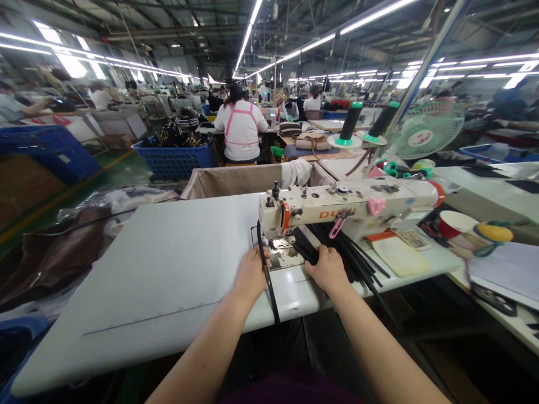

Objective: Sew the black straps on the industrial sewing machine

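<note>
An industrial sewing machine (pixel 353 202) stands on the white table, its head over the metal needle plate (pixel 283 253). Left of that plate, my left hand (pixel 251 274) has curled fingers closed at a narrow black strap (pixel 270 286), which hangs over the table's front edge. The fingertips are partly hidden behind the strap. On the plate's other side, my right hand (pixel 329 269) closes thumb and fingers on black strips (pixel 306 250) beneath the machine arm. A bundle of long black strips (pixel 357 259) spreads to the right, beside that hand.
Thread cones (pixel 350 124) stand behind the machine, near a green fan (pixel 429 130). A yellowish pad (pixel 398 255) and a red cup (pixel 457 223) lie at the right. Beyond the table are a fabric-lined bin (pixel 236 182), a blue crate (pixel 177 157) and a seated person (pixel 242 129).
</note>
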`<state>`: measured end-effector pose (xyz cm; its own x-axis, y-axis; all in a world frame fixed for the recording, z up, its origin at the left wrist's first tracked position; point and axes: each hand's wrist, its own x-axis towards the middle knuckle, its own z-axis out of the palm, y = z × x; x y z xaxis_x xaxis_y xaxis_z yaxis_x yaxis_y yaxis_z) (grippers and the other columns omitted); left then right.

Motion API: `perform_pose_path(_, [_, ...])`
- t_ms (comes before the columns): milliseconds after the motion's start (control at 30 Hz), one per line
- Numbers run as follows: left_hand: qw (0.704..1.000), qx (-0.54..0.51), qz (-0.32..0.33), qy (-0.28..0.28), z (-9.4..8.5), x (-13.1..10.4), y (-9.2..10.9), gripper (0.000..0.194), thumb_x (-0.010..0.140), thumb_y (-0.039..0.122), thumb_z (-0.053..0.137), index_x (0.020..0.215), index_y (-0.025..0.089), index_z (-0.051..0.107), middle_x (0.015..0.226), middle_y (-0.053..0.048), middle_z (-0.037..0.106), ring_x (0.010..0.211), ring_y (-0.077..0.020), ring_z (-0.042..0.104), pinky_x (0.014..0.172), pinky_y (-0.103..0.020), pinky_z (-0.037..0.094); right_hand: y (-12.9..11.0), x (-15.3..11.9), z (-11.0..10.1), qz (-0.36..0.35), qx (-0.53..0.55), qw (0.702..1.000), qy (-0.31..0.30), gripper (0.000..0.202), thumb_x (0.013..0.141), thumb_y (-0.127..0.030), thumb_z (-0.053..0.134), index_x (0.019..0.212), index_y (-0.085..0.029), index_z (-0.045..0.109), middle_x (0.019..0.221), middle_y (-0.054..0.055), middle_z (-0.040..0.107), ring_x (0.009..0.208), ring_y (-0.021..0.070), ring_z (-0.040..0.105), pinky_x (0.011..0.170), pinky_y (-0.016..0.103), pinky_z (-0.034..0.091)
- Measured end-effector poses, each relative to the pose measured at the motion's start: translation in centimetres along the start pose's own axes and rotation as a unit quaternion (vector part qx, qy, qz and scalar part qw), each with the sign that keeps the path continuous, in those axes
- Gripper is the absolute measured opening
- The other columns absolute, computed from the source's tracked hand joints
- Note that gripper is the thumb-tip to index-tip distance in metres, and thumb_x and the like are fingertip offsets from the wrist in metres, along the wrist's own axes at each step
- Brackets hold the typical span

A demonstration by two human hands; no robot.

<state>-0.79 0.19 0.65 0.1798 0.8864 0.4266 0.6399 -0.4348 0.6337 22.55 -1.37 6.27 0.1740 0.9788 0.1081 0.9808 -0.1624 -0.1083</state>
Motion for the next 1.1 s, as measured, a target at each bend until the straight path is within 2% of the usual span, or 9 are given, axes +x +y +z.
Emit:
perform_pose_path(200, [1.0, 0.004, -0.006, -0.004, 0.0, 0.0, 0.0, 0.02, 0.088, 0.008, 0.061, 0.103, 0.021, 0.065, 0.117, -0.008, 0.069, 0.116, -0.0261, 0.066, 0.109, -0.048, 0.053, -1.2, -0.7, 0.8, -0.016, -0.018, 0.999, 0.035, 0.032, 0.09, -0.028, 0.061, 0.11, -0.003, 0.064, 0.108, 0.026, 0.066, 0.105, 0.0376, 0.06, 0.09, 0.043, 0.043])
perform_pose_path(367, [1.0, 0.0, -0.001, 0.002, -0.1, 0.1, 0.1, 0.021, 0.087, 0.007, 0.06, 0.101, 0.021, 0.065, 0.114, -0.008, 0.069, 0.113, -0.0256, 0.067, 0.109, -0.048, 0.053, -0.3, -0.7, 1.1, -0.006, -0.019, 0.999, 0.046, 0.041, 0.096, -0.039, 0.057, 0.115, -0.003, 0.061, 0.106, 0.023, 0.067, 0.101, 0.034, 0.063, 0.089, 0.041, 0.045])
perform_pose_path(467, [1.0, -0.003, 0.007, 0.0, -0.1, 0.1, 0.1, 0.019, 0.088, 0.007, 0.06, 0.1, 0.021, 0.065, 0.114, -0.008, 0.069, 0.114, -0.026, 0.066, 0.109, -0.048, 0.053, 0.0, -0.7, 1.0, -0.001, -0.023, 0.999, 0.042, 0.039, 0.097, -0.042, 0.057, 0.109, -0.005, 0.063, 0.098, 0.02, 0.07, 0.093, 0.0311, 0.066, 0.084, 0.038, 0.047])
perform_pose_path(633, [1.0, 0.008, 0.008, -0.003, 0.0, 0.1, -0.2, 0.021, 0.087, 0.007, 0.061, 0.103, 0.02, 0.065, 0.115, -0.009, 0.069, 0.115, -0.0266, 0.065, 0.109, -0.049, 0.053, -0.6, -1.0, 1.0, -0.023, -0.036, 0.998, 0.045, 0.029, 0.095, -0.034, 0.057, 0.103, -0.007, 0.065, 0.099, 0.02, 0.069, 0.1, 0.0324, 0.065, 0.087, 0.039, 0.048])
perform_pose_path(800, [1.0, 0.009, 0.015, 0.0, 0.0, 0.0, -0.2, 0.022, 0.087, 0.006, 0.06, 0.102, 0.021, 0.065, 0.113, -0.008, 0.068, 0.113, -0.0254, 0.066, 0.109, -0.049, 0.053, -1.4, -1.1, 1.2, -0.032, -0.051, 0.997, 0.041, 0.022, 0.096, -0.018, 0.051, 0.104, -0.002, 0.064, 0.101, 0.027, 0.068, 0.093, 0.0344, 0.065, 0.077, 0.041, 0.05])
perform_pose_path(867, [1.0, 0.012, 0.015, 0.001, -0.1, 0.0, -0.1, 0.022, 0.086, 0.006, 0.06, 0.101, 0.021, 0.065, 0.113, -0.008, 0.068, 0.113, -0.0257, 0.066, 0.108, -0.049, 0.053, -1.6, -1.2, 1.3, -0.035, -0.053, 0.997, 0.042, 0.022, 0.097, -0.02, 0.05, 0.105, -0.003, 0.063, 0.101, 0.027, 0.067, 0.094, 0.035, 0.064, 0.077, 0.041, 0.05])
perform_pose_path(1000, [1.0, 0.012, 0.013, -0.001, -0.1, 0.0, -0.1, 0.022, 0.087, 0.006, 0.06, 0.102, 0.021, 0.065, 0.114, -0.008, 0.068, 0.113, -0.0258, 0.066, 0.108, -0.048, 0.053, -1.6, -1.7, 1.2, -0.033, -0.052, 0.997, 0.04, 0.021, 0.097, -0.025, 0.054, 0.104, -0.006, 0.061, 0.101, 0.024, 0.068, 0.097, 0.0333, 0.064, 0.084, 0.04, 0.049])
perform_pose_path(1100, [1.0, 0.012, 0.013, -0.003, -0.1, 0.1, -0.1, 0.022, 0.086, 0.005, 0.06, 0.101, 0.021, 0.065, 0.114, -0.008, 0.069, 0.114, -0.0253, 0.066, 0.11, -0.048, 0.052, -1.5, -2.0, 1.1, -0.019, -0.044, 0.998, 0.03, 0.018, 0.096, -0.024, 0.055, 0.102, -0.008, 0.062, 0.094, 0.019, 0.069, 0.09, 0.0287, 0.067, 0.08, 0.036, 0.049])
